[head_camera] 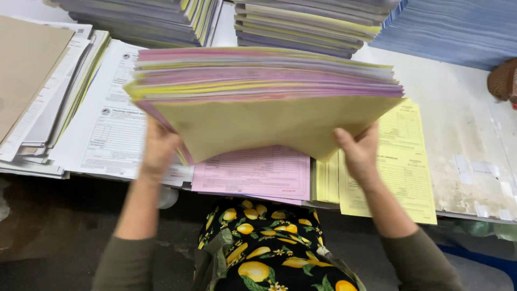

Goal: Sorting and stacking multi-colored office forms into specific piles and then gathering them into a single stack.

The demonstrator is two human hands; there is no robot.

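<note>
I hold a thick stack of pink, yellow and white form sheets [269, 102] tilted up above the table, its yellow underside facing me. My left hand [158, 148] grips the stack's lower left corner from below. My right hand [360, 151] grips the lower right edge, thumb on the near face. Under the stack lie a pink form [253, 172] and yellow forms [406, 172] flat on the white table [463, 124].
White printed forms [107, 129] and a pile of papers with a brown folder [32, 81] lie at left. Tall stacks of coloured sheets [156, 19] stand at the back, blue sheets [452, 27] at back right. A brown object [503, 81] sits at the right edge.
</note>
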